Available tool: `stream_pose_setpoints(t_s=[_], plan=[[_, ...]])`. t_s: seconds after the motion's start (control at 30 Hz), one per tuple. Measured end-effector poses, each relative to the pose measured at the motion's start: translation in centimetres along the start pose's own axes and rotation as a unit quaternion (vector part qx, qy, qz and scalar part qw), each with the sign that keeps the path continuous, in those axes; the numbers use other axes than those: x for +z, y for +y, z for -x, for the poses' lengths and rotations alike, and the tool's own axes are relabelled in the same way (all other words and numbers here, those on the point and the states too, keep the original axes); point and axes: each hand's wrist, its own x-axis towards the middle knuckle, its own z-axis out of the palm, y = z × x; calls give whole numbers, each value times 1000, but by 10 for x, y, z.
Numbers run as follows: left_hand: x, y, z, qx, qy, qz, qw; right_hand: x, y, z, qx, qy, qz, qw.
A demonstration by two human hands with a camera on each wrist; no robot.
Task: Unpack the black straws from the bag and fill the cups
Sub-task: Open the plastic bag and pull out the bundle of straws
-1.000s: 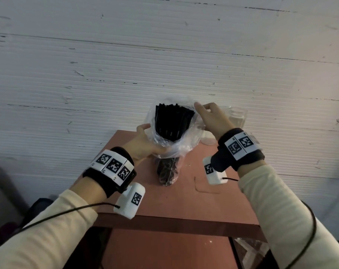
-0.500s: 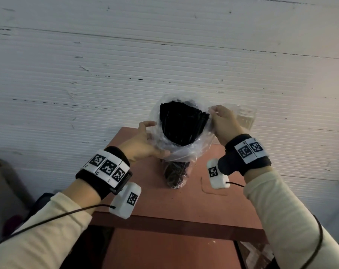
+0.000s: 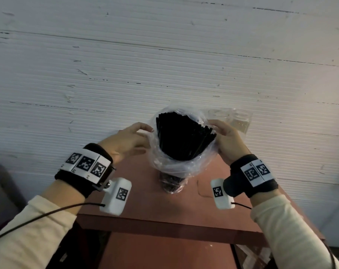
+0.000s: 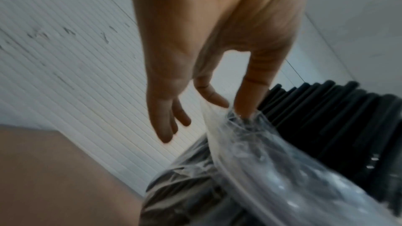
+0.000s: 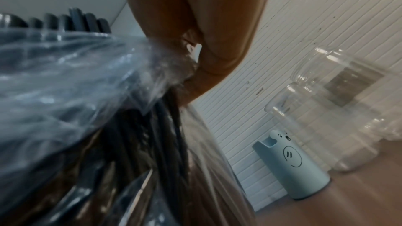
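Head view: L hand [image 3: 126, 140] and R hand [image 3: 225, 140] both pinch bag [image 3: 176, 166] rim. Peel evenly down w/ straws [image 3: 182, 138] upright, else bundle tips on tabletop [image 3: 145, 200].

The person wears cream long sleeves [image 3: 29, 235]. Each wrist carries a black wristband [image 3: 81, 177] with a white strip of square black-and-white markers [image 3: 87, 165], plus a white camera housing [image 3: 116, 197] trailing a thin black cable [image 3: 48, 214].
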Motion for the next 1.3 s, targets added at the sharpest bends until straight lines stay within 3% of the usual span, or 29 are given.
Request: stream_pose_setpoints(t_s=[0.1,0.17,0.27,0.47,0.57,0.7,0.9,1.0,1.17,1.3], plan=[[1,14,-6,91,82,21,992,-2,-2,8,-10,-19,44,999],[7,20,-7,135,70,38,988,1,-4,12,-20,-23,86,996],[13,20,-5,155,34,14,987,4,-18,18,-26,-30,124,991],[7,15,-4,176,46,-66,981,5,-33,19,-79,-96,235,964],[3,19,-4,194,46,-129,971,10,-37,14,-115,-133,237,956],[1,21,-3,160,29,-107,981,18,-36,4,-159,-153,234,947],[7,14,-3,77,13,-27,997,31,-22,-8,-42,-192,234,952],[2,9,-8,78,21,-32,996,33,-15,-10,24,-205,177,962],[-9,6,-11,84,24,-81,993,29,-27,1,11,-129,145,981],[-11,8,-8,70,21,-38,997,23,-32,7,-17,-164,135,977]])
